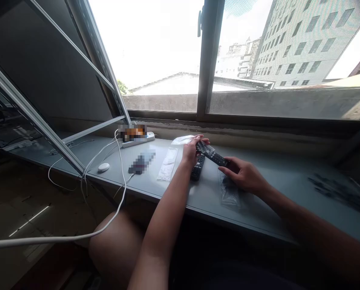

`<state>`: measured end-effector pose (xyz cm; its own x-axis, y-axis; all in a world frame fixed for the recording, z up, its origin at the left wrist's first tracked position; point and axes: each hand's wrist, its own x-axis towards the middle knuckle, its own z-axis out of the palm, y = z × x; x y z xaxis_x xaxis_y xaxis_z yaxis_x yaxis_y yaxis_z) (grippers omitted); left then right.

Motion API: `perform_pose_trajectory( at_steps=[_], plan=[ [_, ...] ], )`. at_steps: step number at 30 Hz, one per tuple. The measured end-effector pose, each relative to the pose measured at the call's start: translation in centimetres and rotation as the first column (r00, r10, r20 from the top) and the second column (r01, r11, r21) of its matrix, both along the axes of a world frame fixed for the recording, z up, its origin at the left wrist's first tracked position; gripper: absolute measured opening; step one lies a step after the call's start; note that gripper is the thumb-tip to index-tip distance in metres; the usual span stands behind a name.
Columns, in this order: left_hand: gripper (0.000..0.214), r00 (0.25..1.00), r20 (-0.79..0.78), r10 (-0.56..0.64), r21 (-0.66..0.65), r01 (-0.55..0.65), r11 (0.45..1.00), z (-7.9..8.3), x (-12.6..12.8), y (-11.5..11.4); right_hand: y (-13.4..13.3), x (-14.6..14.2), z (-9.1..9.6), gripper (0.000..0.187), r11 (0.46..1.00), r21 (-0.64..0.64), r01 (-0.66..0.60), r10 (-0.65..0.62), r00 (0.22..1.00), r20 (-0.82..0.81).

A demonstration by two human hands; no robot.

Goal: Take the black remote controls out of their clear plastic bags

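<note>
A black remote control [217, 158] is held tilted above the table between both hands, with a clear plastic bag [206, 149] around its far end. My left hand [193, 150] is closed on that bagged end. My right hand [242, 174] grips the near end of the remote between thumb and fingers. Below them a second black remote [197, 168] lies on the tabletop, partly hidden by my left forearm. Under my right hand rests a clear plastic bag with something dark in it [229, 192]. Flat clear bags [167, 164] lie left of my left hand.
The grey table [276, 169] runs along a window. On its left are a blurred phone-like item [141, 162], a round white object [104, 167] and a power strip [138, 139]. A white cable [123, 193] loops over the table edge. Dark items [343, 191] lie far right.
</note>
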<state>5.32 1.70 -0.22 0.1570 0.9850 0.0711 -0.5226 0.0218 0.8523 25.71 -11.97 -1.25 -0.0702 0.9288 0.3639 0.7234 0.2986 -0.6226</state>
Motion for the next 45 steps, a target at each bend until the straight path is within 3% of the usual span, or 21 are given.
perform_pose_trajectory(
  at_steps=[4,12,16,20,24,30,37,42,45],
  plan=[
    [0.039,0.999,-0.004,-0.05,-0.007,0.05,0.999,-0.3,0.4,-0.1,-0.3,-0.3,0.1,0.066,1.0,-0.019,-0.001,0.0,1.0,-0.022],
    [0.034,0.948,-0.048,-0.314,0.02,0.316,0.949,-1.9,1.6,-0.5,-0.3,-1.0,-0.5,0.078,1.0,0.022,0.021,-0.019,0.996,-0.089],
    [0.03,0.962,0.031,-0.27,0.007,0.27,0.963,-1.4,1.4,-0.6,0.0,-0.7,-0.7,0.093,0.996,0.063,-0.056,0.062,0.993,-0.102],
    [0.023,0.966,0.109,-0.234,-0.021,0.238,0.971,-0.6,1.2,-1.0,0.1,-0.4,-0.7,0.089,0.992,0.093,-0.088,0.098,0.989,-0.112],
    [0.026,0.948,0.088,-0.307,-0.011,0.309,0.951,-0.9,1.4,-1.3,0.0,-0.3,-0.7,0.086,0.989,0.139,-0.057,0.072,0.992,-0.101],
    [0.037,0.878,0.017,-0.478,0.008,0.478,0.879,-1.7,1.9,-1.6,-0.1,-0.3,-0.3,0.088,0.983,0.178,-0.051,0.069,0.993,-0.098],
    [0.033,0.889,0.054,-0.454,0.014,0.454,0.891,-1.1,1.7,-1.9,-0.1,0.1,-0.3,0.076,0.98,0.164,-0.111,0.133,0.982,-0.132],
    [0.036,0.825,-0.02,-0.565,0.022,0.566,0.824,-1.1,2.0,-2.5,0.0,0.2,-0.4,0.08,0.98,0.188,-0.058,0.088,0.984,-0.153],
    [0.041,0.765,-0.066,-0.641,0.021,0.643,0.765,-1.4,2.4,-2.7,0.0,0.2,-0.5,0.072,0.977,0.211,0.004,0.021,0.993,-0.116]
  ],
)
